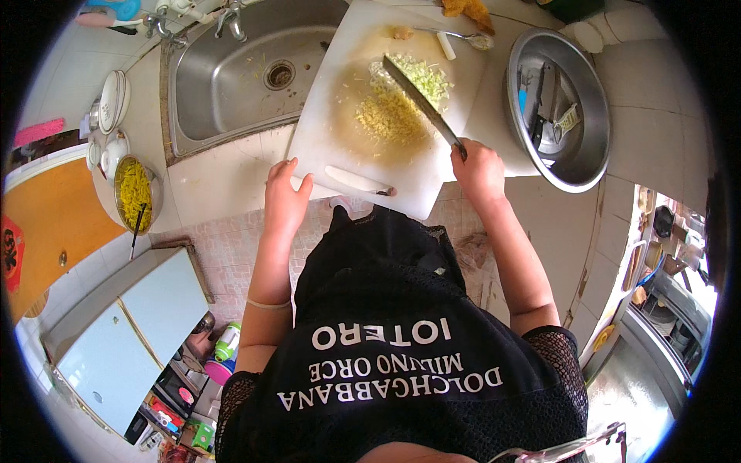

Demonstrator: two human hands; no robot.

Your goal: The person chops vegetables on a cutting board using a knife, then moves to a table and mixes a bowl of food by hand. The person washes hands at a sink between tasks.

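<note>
My right hand (478, 172) grips the handle of a kitchen knife (419, 97), whose blade slants up and left over a white cutting board (312, 133). Under and beside the blade lie chopped pale-green pieces, probably scallion (428, 78), and a heap of minced yellow food, possibly ginger (385, 118). My left hand (286, 197) holds nothing, thumb and fingers apart, at the board's near left edge; whether it touches is unclear. A long slot (353, 176) lies near the board's front edge. At the far side rest a spoon (480, 41), a white stalk piece (446, 46) and a small brownish lump (400, 33).
Left of the board is a steel sink (231, 110) with scraps near its drain. A steel basin (602, 139) at right holds a cleaver (547, 95) and a grater-like tool (567, 122). Yellow shreds (134, 194) fill a bowl at far left, near stacked white plates (111, 101).
</note>
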